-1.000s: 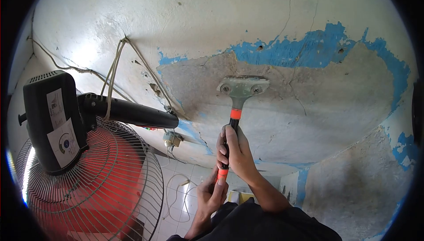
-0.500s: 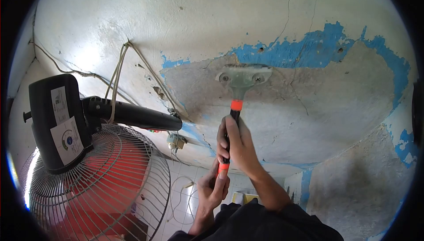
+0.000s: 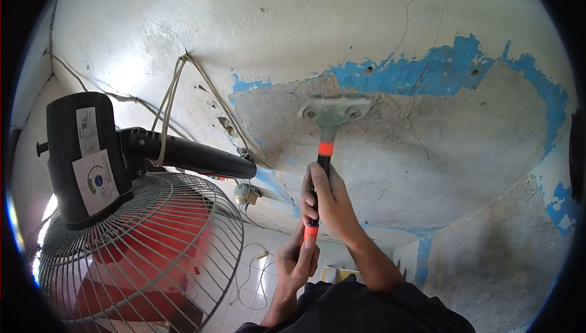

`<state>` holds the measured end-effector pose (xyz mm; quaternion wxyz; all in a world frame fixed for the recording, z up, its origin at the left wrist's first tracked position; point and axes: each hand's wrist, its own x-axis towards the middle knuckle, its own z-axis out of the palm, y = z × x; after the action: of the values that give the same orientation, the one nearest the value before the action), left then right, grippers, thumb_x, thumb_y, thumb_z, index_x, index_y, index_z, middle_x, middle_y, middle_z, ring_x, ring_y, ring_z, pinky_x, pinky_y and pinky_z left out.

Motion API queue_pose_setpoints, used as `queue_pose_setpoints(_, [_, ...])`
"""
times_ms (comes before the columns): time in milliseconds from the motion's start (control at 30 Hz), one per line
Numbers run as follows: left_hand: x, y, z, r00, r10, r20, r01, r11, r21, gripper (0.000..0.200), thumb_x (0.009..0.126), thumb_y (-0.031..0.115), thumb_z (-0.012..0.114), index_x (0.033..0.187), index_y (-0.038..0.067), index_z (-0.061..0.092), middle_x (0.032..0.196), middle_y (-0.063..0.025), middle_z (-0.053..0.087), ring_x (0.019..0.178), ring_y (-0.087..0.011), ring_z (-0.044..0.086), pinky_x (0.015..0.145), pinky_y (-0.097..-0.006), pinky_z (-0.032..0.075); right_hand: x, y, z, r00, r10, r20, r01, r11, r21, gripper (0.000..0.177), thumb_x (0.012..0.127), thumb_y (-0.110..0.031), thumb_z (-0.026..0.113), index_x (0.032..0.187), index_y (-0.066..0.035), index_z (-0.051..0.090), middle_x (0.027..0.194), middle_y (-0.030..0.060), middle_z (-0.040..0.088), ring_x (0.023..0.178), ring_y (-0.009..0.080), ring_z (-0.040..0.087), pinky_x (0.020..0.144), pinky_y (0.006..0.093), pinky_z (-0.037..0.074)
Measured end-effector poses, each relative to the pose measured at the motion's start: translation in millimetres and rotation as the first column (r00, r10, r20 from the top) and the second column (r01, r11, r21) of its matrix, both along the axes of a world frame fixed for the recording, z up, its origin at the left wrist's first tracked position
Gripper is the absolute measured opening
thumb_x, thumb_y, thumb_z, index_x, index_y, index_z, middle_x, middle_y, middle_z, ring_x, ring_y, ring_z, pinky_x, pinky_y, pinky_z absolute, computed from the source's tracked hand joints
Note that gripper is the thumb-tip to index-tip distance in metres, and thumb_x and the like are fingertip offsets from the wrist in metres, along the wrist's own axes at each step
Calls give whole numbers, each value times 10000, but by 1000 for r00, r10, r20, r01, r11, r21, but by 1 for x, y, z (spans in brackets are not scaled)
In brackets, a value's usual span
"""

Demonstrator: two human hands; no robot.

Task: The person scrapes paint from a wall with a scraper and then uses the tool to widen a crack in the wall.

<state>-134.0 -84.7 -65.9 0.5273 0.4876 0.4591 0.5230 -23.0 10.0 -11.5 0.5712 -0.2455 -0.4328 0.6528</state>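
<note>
Both my hands are wrapped round the long handle of a scraper (image 3: 330,126), black with orange bands. My right hand (image 3: 323,194) is closed on the upper grip, below the orange collar. Lower down, my left hand (image 3: 297,260) is closed round the handle's end by the lower orange band. The wide scraper head, held by two screws, overlaps the bare grey patch of the wall (image 3: 372,156). Above the blade runs a ragged strip of blue paint (image 3: 403,75), with white paint higher up.
At the left, a fan with a wire cage (image 3: 146,253) and black motor housing (image 3: 82,156) hangs from a black arm tied with cord (image 3: 165,107). A small wired box (image 3: 246,194) is on the wall. Tiled floor (image 3: 235,308) shows below, with a loose cable on it.
The scraper head has moved slightly down, away from the blue strip. The whole view has shifted a little, so the fan and wall marks appear farther right. Both hands keep their grip.
</note>
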Motion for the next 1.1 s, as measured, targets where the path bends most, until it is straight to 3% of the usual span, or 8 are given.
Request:
queue_pose_setpoints(100, [0,-4,-3,1000,9,10,-9,999,-47,490,1006,181,456,1437,-24,345,577,2,470,432,-38,400,414,-190,303,-3,-2,-8,999,15,28,-14,999,-32,317,1022,-311,385,838,-53,384,610,7,409,425,87,406,411,266,419])
queue_pose_setpoints(233, [5,4,7,999,33,-15,-33,999,10,494,1006,185,448,1439,-27,338,574,-1,467,417,-43,393,409,-192,306,1,4,10,1000,4,18,-4,1000,-15,310,1023,-309,384,850,-51,387,611,4,406,419,86,398,404,265,413])
queue_pose_setpoints(333, [5,1,-4,999,50,-23,-49,998,28,552,995,262,462,1403,-90,344,563,-26,489,377,-60,401,355,-202,300,-2,1,3,1000,7,22,-7,1000,-1,322,1022,-308,387,829,-49,383,601,-2,396,422,80,403,398,264,411])
queue_pose_setpoints(633, [12,1,-7,993,111,27,-111,993,31,526,997,284,472,1371,-78,391,582,-32,496,373,-59,393,342,-198,296,-1,4,8,998,58,38,-58,998,-7,274,1020,-288,401,872,-60,371,605,-25,377,413,59,379,379,246,382])
queue_pose_setpoints(733, [9,-8,-9,995,84,62,-85,996,8,523,999,279,471,1379,-70,385,593,-32,499,378,-61,394,343,-198,296,-6,1,0,995,79,63,-79,997,-13,326,1021,-315,384,821,-58,373,591,-12,387,405,70,388,387,252,409])
queue_pose_setpoints(833, [9,-5,-3,996,43,78,-40,998,-45,526,1012,209,448,1465,-6,287,600,-11,475,429,-48,409,405,-193,324,-5,1,4,996,61,71,-60,998,-14,329,1021,-316,384,821,-56,375,590,-11,390,405,71,392,386,253,411])
queue_pose_setpoints(933, [19,-1,7,995,78,64,-78,997,-1,531,1013,218,446,1466,-9,284,593,-10,468,427,-48,408,406,-193,325,3,5,24,993,68,101,-70,997,19,334,1022,-324,384,825,-55,379,593,-12,394,406,69,394,391,253,416])
queue_pose_setpoints(1100, [12,-8,-11,992,103,69,-102,995,-6,539,1001,279,460,1404,-63,353,591,-31,489,373,-64,403,335,-198,283,-6,0,2,992,73,103,-73,997,-1,344,1021,-336,393,823,-54,390,597,-11,398,411,69,399,397,257,420])
